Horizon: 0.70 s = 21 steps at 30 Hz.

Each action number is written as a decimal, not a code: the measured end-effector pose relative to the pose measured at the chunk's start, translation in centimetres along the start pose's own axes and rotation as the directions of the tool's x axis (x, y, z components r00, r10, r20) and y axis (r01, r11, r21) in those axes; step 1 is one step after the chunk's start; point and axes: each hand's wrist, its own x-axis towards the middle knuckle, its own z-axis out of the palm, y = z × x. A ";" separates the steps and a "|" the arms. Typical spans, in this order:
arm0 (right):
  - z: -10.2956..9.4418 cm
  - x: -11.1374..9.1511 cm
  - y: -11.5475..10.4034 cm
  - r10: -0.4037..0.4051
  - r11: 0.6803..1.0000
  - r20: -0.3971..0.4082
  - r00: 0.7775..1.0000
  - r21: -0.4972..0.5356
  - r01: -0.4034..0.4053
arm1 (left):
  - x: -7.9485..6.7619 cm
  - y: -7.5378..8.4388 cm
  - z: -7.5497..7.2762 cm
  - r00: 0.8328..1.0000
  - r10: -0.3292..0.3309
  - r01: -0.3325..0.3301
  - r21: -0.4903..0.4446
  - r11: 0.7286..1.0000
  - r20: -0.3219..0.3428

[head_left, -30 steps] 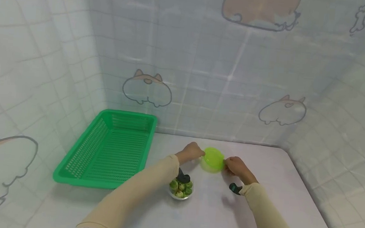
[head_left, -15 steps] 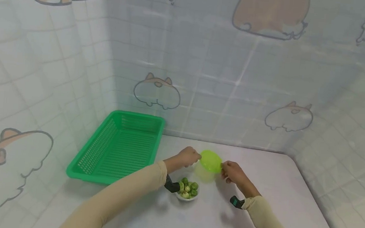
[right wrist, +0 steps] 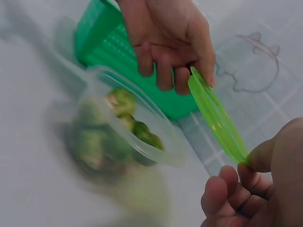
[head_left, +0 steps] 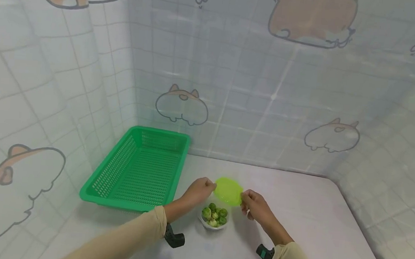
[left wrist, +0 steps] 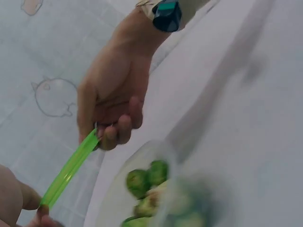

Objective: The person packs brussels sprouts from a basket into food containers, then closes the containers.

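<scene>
A translucent lime-green round lid (head_left: 228, 191) is held between both hands, off the table. My left hand (head_left: 199, 190) pinches its left edge between thumb and fingers. The opposite edge is pinched by my right hand (head_left: 256, 205). In the left wrist view the lid (left wrist: 68, 170) appears nearly edge-on. Just below and nearer to me than the lid stands a clear plastic bowl (right wrist: 163, 158) with several Brussels sprouts (head_left: 215, 214) in it. In the right wrist view the lid (right wrist: 218, 118) is tilted and apart from the bowl's rim.
A green slatted plastic basket (head_left: 180, 172) stands on the white table (head_left: 295, 217), left of the hands. Patterned sheets (head_left: 253, 108) rise behind the table and at both sides. Dark devices (head_left: 174, 236) are strapped at the wrists.
Both hands have drawn the lid back toward me, from the rear of the table to right behind the bowl. The camera view has shifted slightly. The bowl is now fully uncovered by the left arm.
</scene>
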 end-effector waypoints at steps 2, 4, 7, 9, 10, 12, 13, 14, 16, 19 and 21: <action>0.6 -0.5 0.0 -0.001 1.000 0.003 1.000 0.000 0.001 | -1.1 -0.6 0.1 1.000 0.012 -0.012 -0.029 1.000 -0.018; 1.1 -0.9 0.1 -0.003 1.000 0.007 1.000 0.001 0.003 | -2.1 -1.3 0.2 0.999 0.021 -0.022 -0.059 0.998 -0.031; 1.9 -1.4 0.4 -0.006 1.000 0.015 1.000 0.009 0.006 | -3.3 -2.3 0.5 0.998 0.032 -0.037 -0.082 0.996 -0.062; 2.3 -1.5 0.7 -0.010 1.000 0.014 1.000 0.003 0.010 | -3.9 -3.0 0.7 0.995 0.042 -0.050 -0.091 0.995 -0.090; 2.5 -1.6 0.8 -0.011 1.000 0.014 1.000 0.001 0.011 | -4.2 -3.3 0.9 0.993 0.050 -0.060 -0.095 0.994 -0.104; 2.9 -1.7 1.0 -0.012 1.000 0.017 1.000 -0.003 0.012 | -4.6 -3.9 1.1 0.990 0.055 -0.069 -0.102 0.992 -0.130; 3.1 -1.7 1.1 -0.013 1.000 0.020 1.000 -0.009 0.013 | -4.7 -4.1 1.2 0.988 0.056 -0.071 -0.105 0.992 -0.142; 3.2 -1.7 1.3 -0.015 1.000 0.024 1.000 -0.015 0.015 | -4.9 -4.4 1.3 0.987 0.055 -0.073 -0.115 0.991 -0.150; 3.5 -1.8 1.4 -0.021 1.000 0.033 0.999 -0.019 0.021 | -5.0 -5.0 1.5 0.985 0.055 -0.076 -0.128 0.989 -0.162; 3.8 -1.8 1.7 -0.029 0.999 0.030 0.999 -0.035 0.030 | -4.9 -5.7 1.8 0.985 0.047 -0.071 -0.137 0.988 -0.167; 3.9 -1.8 1.9 -0.033 0.998 0.023 0.999 -0.044 0.034 | -4.8 -6.1 1.9 0.985 0.047 -0.070 -0.136 0.988 -0.166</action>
